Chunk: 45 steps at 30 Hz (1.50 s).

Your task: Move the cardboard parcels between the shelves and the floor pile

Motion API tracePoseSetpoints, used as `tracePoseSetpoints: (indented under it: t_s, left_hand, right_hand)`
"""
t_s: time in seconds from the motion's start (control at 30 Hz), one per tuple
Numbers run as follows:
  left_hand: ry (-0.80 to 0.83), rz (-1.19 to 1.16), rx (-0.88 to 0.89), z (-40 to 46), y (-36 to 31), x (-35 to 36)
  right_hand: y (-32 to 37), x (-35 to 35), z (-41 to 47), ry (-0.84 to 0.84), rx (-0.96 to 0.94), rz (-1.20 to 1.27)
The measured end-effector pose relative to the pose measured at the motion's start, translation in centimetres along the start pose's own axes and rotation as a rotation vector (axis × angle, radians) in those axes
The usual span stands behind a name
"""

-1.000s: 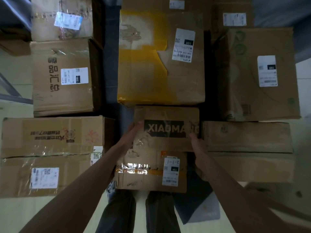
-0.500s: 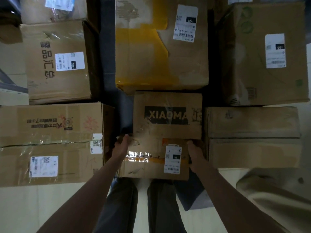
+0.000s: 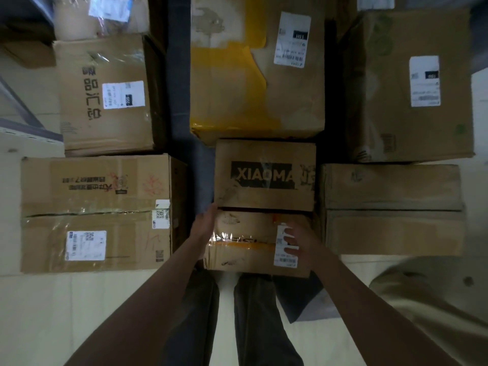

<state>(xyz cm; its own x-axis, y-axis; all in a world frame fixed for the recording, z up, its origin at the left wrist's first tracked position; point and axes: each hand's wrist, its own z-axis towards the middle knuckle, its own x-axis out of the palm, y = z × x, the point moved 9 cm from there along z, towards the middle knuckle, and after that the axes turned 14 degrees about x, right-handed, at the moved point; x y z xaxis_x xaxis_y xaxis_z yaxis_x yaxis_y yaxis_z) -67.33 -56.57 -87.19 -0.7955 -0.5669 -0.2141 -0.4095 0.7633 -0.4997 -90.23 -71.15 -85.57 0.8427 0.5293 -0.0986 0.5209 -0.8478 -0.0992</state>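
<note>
Head view, parcel in hand: a small taped cardboard parcel (image 3: 245,244) with a white shipping label on its right part sits at the near end of the middle column, just above the person's legs (image 3: 229,320).
Head view, left hand: the left hand (image 3: 204,224) lies along the parcel's left edge, fingers pointing away from the body and wrapped on that side.
Head view, right hand: the right hand (image 3: 301,243) is over the parcel's right side, on the label; its fingers are spread, and whether they grip or only rest there I cannot tell because of blur.
Head view, hands together: the two hands are apart, one on each side of the same parcel.
Head view, next parcel: the XIAOMAN box (image 3: 265,175) touches the far edge of the held parcel.
Head view, beyond it: a yellow-taped box (image 3: 257,75) lies farther on in the same column.
Head view, left column: a wide box (image 3: 95,212) lies just beside the left hand, with a box printed in Chinese characters (image 3: 105,93) past it.
Head view, right column: a flat plain box (image 3: 393,207) lies near the right hand, and a large box (image 3: 412,83) beyond it.
Head view, floor: pale floor tiles (image 3: 52,313) lie on both sides of the legs.
</note>
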Motion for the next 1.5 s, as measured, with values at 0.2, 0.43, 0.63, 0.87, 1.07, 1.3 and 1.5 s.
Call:
tracePoseSetpoints:
  t_s: [0.2,0.43,0.63,0.87,1.07,1.3,1.5]
  left_hand:
    - [-0.004,0.009,0.118,-8.0,-9.6,-4.4]
    - [-0.012,0.063,0.384,-21.7,-24.3,-12.7]
    - [-0.106,0.119,0.546,-34.0,-32.6,-22.8]
    - [-0.207,0.231,0.638,-46.5,-33.0,-38.6]
    - [-0.346,0.298,0.629,-55.5,-26.9,-53.2]
    - [-0.530,0.274,0.634,-65.7,-19.3,-68.0]
    - [-0.641,0.317,0.619,-71.9,-15.7,-77.2]
  right_hand:
    - [4.2,1.7,-11.8,0.018,-0.167,-0.175]
    - [10.5,7.0,-32.8,0.003,-0.462,-0.393]
    - [11.4,14.8,-50.1,0.036,-0.691,-0.658]
    - [6.5,29.0,-64.5,0.115,-0.908,-0.890]
    - [-1.7,43.3,-71.3,0.189,-1.059,-1.032]
    - [-11.6,57.0,-78.4,0.215,-1.174,-1.168]
    - [-17.2,65.6,-85.9,0.255,-1.299,-1.238]
